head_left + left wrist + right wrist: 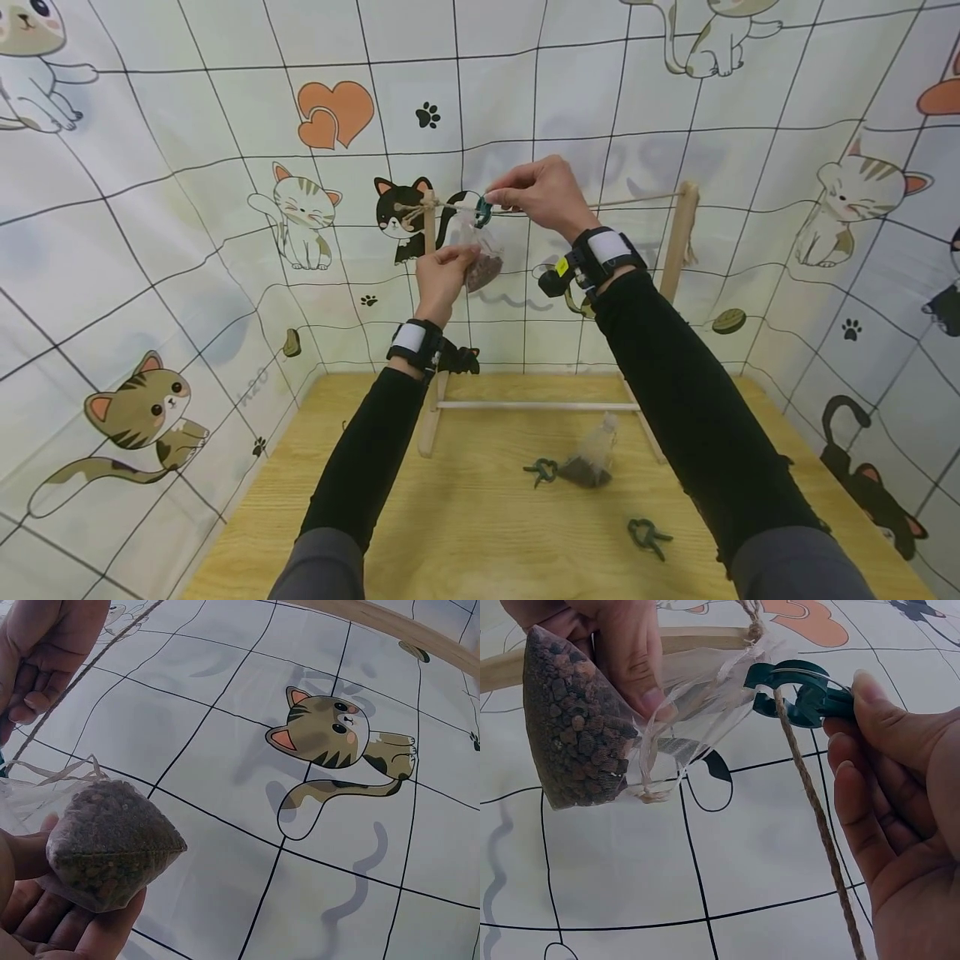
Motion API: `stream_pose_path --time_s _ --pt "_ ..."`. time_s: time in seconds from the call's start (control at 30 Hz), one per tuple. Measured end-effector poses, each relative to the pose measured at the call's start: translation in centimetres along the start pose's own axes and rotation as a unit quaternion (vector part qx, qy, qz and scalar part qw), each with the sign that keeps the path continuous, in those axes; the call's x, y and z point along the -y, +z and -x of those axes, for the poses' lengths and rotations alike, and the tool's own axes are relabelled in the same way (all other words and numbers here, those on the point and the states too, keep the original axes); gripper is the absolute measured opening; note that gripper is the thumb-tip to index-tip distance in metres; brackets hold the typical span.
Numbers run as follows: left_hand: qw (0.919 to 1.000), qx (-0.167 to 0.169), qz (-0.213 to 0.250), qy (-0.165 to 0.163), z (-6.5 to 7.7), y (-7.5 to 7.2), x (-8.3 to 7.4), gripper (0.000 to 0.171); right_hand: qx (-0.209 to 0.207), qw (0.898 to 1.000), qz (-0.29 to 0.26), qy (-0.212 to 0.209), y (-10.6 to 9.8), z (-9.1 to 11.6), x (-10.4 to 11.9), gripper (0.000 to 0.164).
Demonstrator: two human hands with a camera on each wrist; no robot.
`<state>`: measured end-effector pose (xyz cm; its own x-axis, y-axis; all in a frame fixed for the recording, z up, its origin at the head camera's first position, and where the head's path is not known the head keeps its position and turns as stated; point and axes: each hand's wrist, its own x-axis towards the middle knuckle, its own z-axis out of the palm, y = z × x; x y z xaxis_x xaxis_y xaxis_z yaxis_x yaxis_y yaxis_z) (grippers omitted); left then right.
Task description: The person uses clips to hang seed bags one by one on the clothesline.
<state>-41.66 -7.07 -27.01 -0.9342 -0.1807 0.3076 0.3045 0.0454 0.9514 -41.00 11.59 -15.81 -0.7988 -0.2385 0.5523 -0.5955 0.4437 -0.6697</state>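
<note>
In the head view my left hand point(441, 282) pinches a sheer drawstring bag point(484, 268) filled with reddish-brown granules, just below a twine line. The right wrist view shows the left thumb on the bag's gauzy fabric above the granules point(581, 727). My right hand point(547, 196) pinches the handle end of a dark green plant clip point(802, 686) between thumb and fingers. The clip's jaws are around the twine point(817, 802), beside the bag's gathered top. Whether they also grip the bag's fabric, I cannot tell.
Two wooden posts, the right one point(678, 237) leaning, hold the twine; a pale crossbar point(532, 406) joins the frame low down. On the wooden table point(480, 533) lie a second filled bag point(592, 458) and two green clips, one point(542, 472) beside it, another point(648, 537) nearer.
</note>
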Motion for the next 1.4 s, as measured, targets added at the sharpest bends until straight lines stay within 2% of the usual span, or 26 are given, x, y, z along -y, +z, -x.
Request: stream_pose_path --time_s 0.17,0.37,0.6,0.8,0.97,1.1,1.23,1.4 --pt "1.0000 0.001 -0.001 -0.003 -0.1 0.0 -0.1 0.019 0.007 1.000 -0.007 -0.007 0.1 0.0 0.0 0.022" --pt "0.9999 0.002 -0.007 -0.015 -0.2 0.1 -0.1 0.021 0.016 1.000 -0.007 0.004 0.5 0.0 0.0 0.021" --pt "0.9998 0.006 -0.010 -0.019 -0.3 0.0 0.3 0.017 0.018 0.999 0.033 0.002 1.3 0.0 -0.4 0.018" --pt "0.9999 0.008 -0.010 -0.010 -0.2 -0.1 0.5 0.014 0.026 0.999 0.040 -0.008 1.5 0.1 -0.5 0.019" --pt "0.9999 0.012 -0.009 -0.006 -0.1 0.0 0.4 0.013 0.042 0.998 0.039 0.008 1.4 0.2 -0.6 0.024" --pt "0.9997 0.017 -0.015 -0.007 0.0 -0.1 0.5 0.014 0.061 0.997 0.041 0.021 1.3 0.3 -0.7 0.034" --pt "0.9995 0.023 -0.022 0.000 0.0 -0.4 0.7 0.016 0.075 0.996 0.041 0.021 1.3 0.3 -0.8 0.040" --pt "0.9985 0.041 -0.033 0.014 0.2 -0.6 0.9 0.017 0.080 0.996 0.036 0.009 1.4 0.5 -1.0 0.039"
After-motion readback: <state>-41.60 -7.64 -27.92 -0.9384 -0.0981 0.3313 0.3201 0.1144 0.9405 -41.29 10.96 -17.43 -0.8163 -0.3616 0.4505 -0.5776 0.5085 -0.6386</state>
